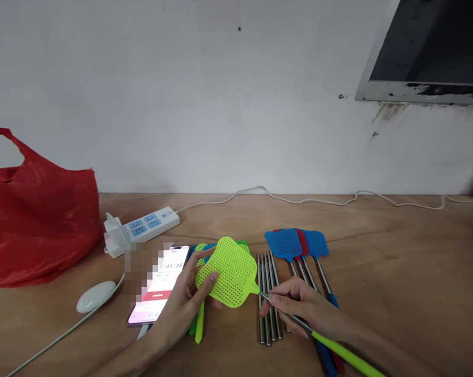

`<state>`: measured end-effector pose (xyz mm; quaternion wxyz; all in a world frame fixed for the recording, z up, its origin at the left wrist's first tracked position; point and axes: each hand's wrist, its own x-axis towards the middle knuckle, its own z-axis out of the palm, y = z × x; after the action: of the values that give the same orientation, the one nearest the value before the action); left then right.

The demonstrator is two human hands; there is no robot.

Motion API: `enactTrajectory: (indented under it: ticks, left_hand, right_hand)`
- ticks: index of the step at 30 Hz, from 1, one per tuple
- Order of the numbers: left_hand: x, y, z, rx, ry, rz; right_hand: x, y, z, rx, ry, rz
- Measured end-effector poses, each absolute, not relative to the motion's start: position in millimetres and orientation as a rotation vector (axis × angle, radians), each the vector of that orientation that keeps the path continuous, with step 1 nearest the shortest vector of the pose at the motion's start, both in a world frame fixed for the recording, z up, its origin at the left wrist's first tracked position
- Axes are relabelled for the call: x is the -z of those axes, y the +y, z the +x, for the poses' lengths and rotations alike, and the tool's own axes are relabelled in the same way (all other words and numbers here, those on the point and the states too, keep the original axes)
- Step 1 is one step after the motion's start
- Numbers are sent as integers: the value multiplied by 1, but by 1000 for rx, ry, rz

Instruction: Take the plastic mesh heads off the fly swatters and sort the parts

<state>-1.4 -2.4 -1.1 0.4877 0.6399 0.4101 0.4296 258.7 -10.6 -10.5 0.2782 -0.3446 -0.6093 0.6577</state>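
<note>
My left hand [195, 285] pinches the edge of a yellow-green fly swatter head [230, 272], thumb on top of the mesh. My right hand [299, 306] grips the swatter's metal rod close to where it meets the head. Its yellow-green handle [346, 353] runs off toward the lower right. Below and between the hands lie several bare metal rods [268, 319] side by side. Right of them rest fly swatters with blue heads [282, 245] and a red head [302, 242]. Behind my left hand, green and blue swatter heads [242, 243] are partly hidden, with green handles [199, 322] showing below.
A lit phone [163, 288] lies left of my left hand. Farther left are a white power strip [153, 222], a white oval device [96, 297] with a cable, and a red plastic bag [43, 220]. A thin white cable [310, 200] runs along the wall.
</note>
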Motion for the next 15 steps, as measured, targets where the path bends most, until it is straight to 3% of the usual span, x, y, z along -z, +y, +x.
enactTrajectory:
  ticks: [8, 15]
  left_hand:
    - [0, -6, 3, -1063, 1029, 1585]
    - [-5, -2, -4, -1053, 1251, 1984]
  right_hand:
    - [16, -5, 262, -1876, -1382, -849]
    - [8, 2, 264, -1544, -1071, -1017]
